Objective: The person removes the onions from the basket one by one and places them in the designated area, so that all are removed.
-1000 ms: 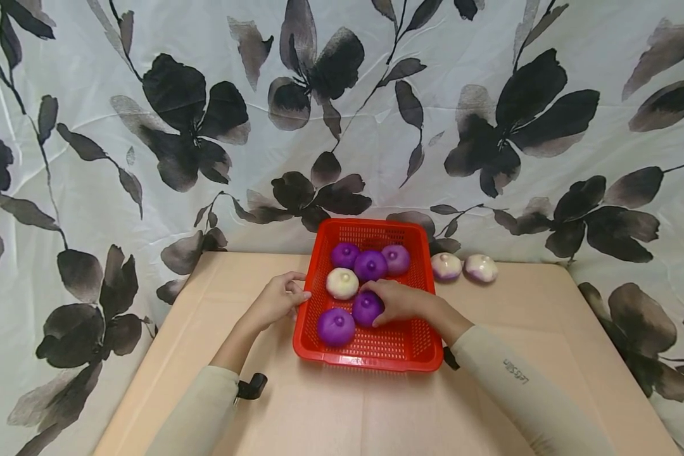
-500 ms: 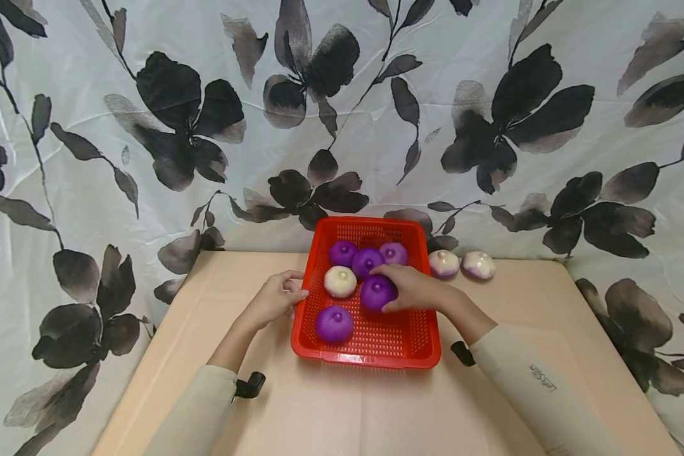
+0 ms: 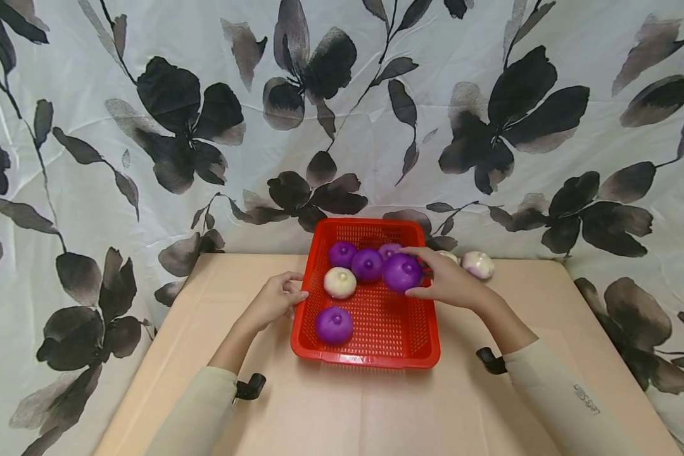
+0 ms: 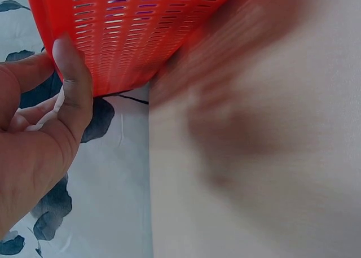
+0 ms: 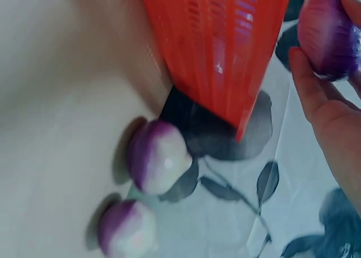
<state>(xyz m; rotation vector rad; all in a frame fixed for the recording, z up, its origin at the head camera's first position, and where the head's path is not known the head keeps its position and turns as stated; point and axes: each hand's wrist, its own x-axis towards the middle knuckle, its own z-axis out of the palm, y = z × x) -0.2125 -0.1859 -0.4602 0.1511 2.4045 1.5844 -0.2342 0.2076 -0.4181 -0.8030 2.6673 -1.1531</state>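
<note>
My right hand [image 3: 453,282] grips a purple onion [image 3: 402,273] between thumb and fingers, lifted over the right side of a red plastic basket [image 3: 365,361]. In the right wrist view that onion [image 5: 327,35] is held higher than the basket wall. At the basket's left edge, my left hand [image 3: 273,297] pinches the rim; the left wrist view shows the thumb [image 4: 73,83] against the red wall. Inside the basket are a white onion [image 3: 340,283] and several purple onions [image 3: 334,325], one partly hidden behind the held onion.
To the right of the basket, two white-and-purple onions [image 5: 159,157] lie on the beige table [image 3: 342,411], near its back edge. My right hand partly covers one in the head view. A floral cloth [image 3: 405,126] hangs behind the table.
The right hand has picked the purple onion up from the basket's lower middle and carried it up and right to the right rim. The left hand has kept its hold on the basket.
</note>
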